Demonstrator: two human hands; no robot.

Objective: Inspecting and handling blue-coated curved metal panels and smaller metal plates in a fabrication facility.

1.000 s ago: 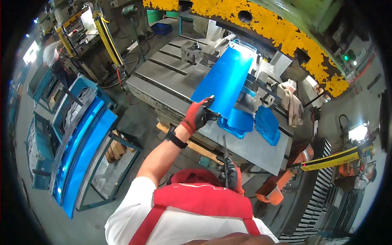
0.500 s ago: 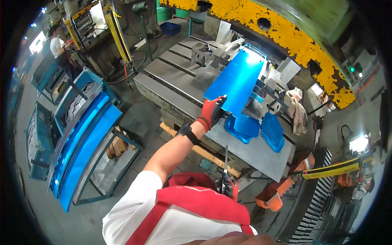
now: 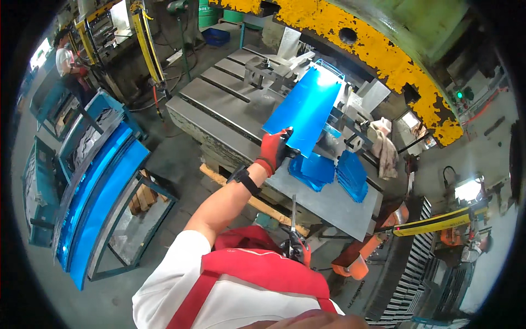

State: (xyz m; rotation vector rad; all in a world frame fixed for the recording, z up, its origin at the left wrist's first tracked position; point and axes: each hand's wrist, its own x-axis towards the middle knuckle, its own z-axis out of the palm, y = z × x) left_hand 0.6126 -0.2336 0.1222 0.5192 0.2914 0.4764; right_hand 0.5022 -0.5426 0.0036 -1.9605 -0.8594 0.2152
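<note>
My left hand [image 3: 276,148], in a red and black glove, grips the near edge of a long blue sheet [image 3: 307,107]. The sheet's far end lies at the metal fixture on the press table. Close to my body, my right hand [image 3: 298,248], also gloved, is closed round a slim metal tool [image 3: 293,215] that points upward; its exact kind does not show. Just right of the left hand are two piles of smaller blue pieces, a near pile [image 3: 313,172] and a slanted pile [image 3: 352,176], both on the grey plate [image 3: 320,204].
A rack with long blue sheets [image 3: 104,189] stands at the left. The slotted press table [image 3: 205,109] spreads ahead under a yellow press beam [image 3: 367,49]. Orange bins [image 3: 359,268] and a yellow guard bar [image 3: 433,222] are at the right. A co-worker [image 3: 68,68] stands far left.
The whole view has shifted, so the scene sits a little farther left in the picture. My left hand stays on the blue sheet, and my right keeps the slim tool.
</note>
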